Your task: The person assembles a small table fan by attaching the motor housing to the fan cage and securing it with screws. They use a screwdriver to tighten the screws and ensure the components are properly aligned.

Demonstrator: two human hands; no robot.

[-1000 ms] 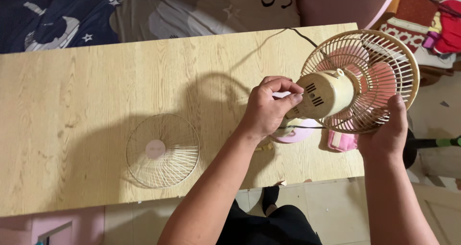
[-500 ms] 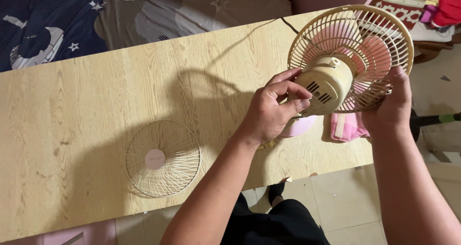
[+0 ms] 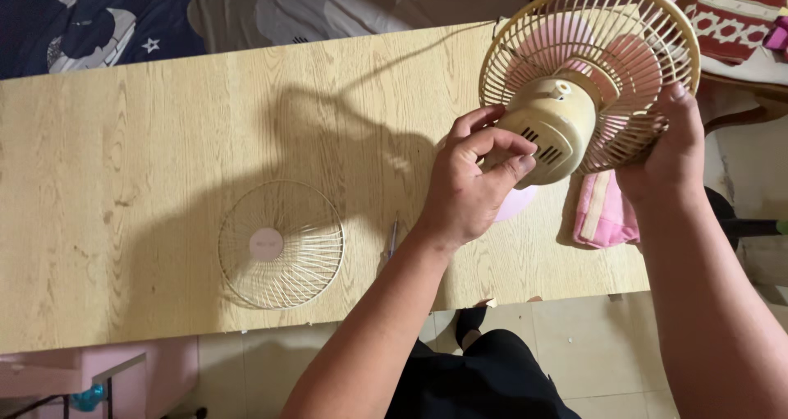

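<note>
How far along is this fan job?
Done: the front grille is off and lies flat on the table. In hand: the right hand grips the rear cage while the left hand works at the motor housing. Left: the pink blades remain mounted.

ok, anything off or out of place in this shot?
Yes: the fan has no front cover. Its front grille lies flat on the wooden table, apart from both hands. The left hand is at the motor housing; the right hand grips the rear cage.
</note>
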